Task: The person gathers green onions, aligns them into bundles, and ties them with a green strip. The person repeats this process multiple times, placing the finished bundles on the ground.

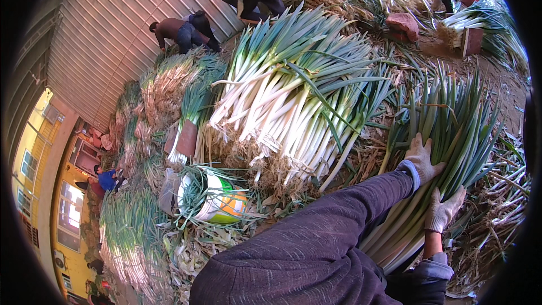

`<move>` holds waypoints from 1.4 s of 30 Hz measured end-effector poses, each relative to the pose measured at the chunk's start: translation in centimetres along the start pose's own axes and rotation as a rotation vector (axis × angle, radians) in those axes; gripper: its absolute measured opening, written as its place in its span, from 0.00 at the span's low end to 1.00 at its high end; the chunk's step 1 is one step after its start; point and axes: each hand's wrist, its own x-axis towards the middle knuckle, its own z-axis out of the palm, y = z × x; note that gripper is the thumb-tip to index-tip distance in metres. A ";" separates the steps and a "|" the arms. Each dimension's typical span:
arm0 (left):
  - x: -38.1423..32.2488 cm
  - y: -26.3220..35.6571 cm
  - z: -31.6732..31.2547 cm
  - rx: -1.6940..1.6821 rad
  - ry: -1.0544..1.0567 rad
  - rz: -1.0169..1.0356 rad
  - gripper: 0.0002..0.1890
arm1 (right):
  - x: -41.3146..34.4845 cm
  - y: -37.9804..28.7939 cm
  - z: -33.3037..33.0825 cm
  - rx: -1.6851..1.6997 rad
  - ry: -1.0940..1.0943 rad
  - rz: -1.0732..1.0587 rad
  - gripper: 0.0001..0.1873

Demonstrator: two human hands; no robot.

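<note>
A large bundle of Welsh onions (449, 123) lies before me, green leaves up and pale stalks towards my body. My left hand (423, 159), in a knitted work glove, presses on its near side with fingers spread. Lower down, my right hand (444, 208), gloved too, cups the other side, thumb over the stalks. Between them the bundle is held at the point where white turns to green. My sleeves and torso hide part of the stalks, and their root ends are out of sight.
A big heap of Welsh onions (288, 106) with roots lies to the left. Beside it are a white bucket (197, 197) stuffed with leaves and a brown holder (186, 137) around stalks. Loose stalks (504, 195) litter the right. A bent-over person (182, 34) and others work farther off.
</note>
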 end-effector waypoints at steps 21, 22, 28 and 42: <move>-1.0 -1.9 -2.6 -0.107 -0.158 -0.001 0.66 | 1.9 2.7 0.9 0.089 -0.095 -0.023 0.50; -1.0 -1.9 -2.6 -0.098 -0.159 -0.002 0.66 | 1.8 2.5 0.9 0.097 -0.096 -0.010 0.50; -0.3 -2.2 -2.1 -0.090 -0.141 0.008 0.66 | 1.8 3.3 1.2 0.103 -0.084 -0.010 0.50; -0.2 -2.0 -2.3 -0.045 -0.152 0.012 0.66 | 1.8 3.7 1.3 0.109 -0.069 -0.034 0.50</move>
